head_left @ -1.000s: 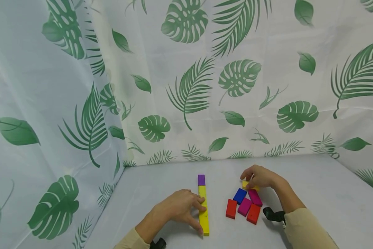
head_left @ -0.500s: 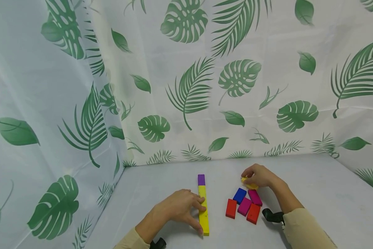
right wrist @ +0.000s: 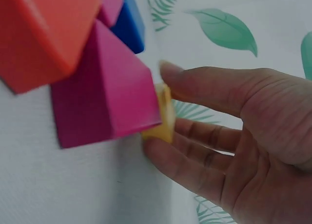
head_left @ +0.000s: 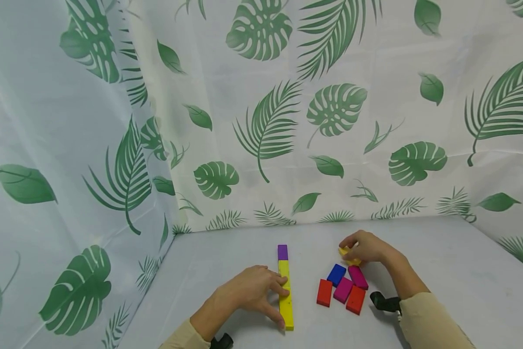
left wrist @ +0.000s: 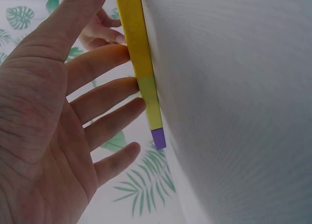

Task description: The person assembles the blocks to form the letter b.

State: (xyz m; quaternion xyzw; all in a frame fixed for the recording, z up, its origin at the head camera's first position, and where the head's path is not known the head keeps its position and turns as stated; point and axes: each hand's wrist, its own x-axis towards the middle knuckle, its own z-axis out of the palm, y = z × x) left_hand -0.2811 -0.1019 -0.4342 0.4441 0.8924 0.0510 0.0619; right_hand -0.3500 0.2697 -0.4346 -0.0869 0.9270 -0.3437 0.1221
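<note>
The right grip (head_left: 363,247) pinched a yellow block (right wrist: 167,120). The left grip (head_left: 254,288), loosely spread, touched a row of yellow blocks (head_left: 286,307).

Wht curtain (head_left: 283,140) w/ grn lvs hangs bhd tbl (head_left: 226,254).

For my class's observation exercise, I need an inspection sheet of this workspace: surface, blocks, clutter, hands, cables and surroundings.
Surface: pale tabletop, with blocks lying on it.
Blocks: straight yellow row with a purple block at its far end; to its right, a loose group of one blue block, two magenta blocks and two red blocks.
Clutter: nothing seen.
Hands: left hand touches the side of the row; right hand pinches a separate yellow block.
Cables: nothing seen.
Surroundings: white backdrop printed with green leaves.
</note>
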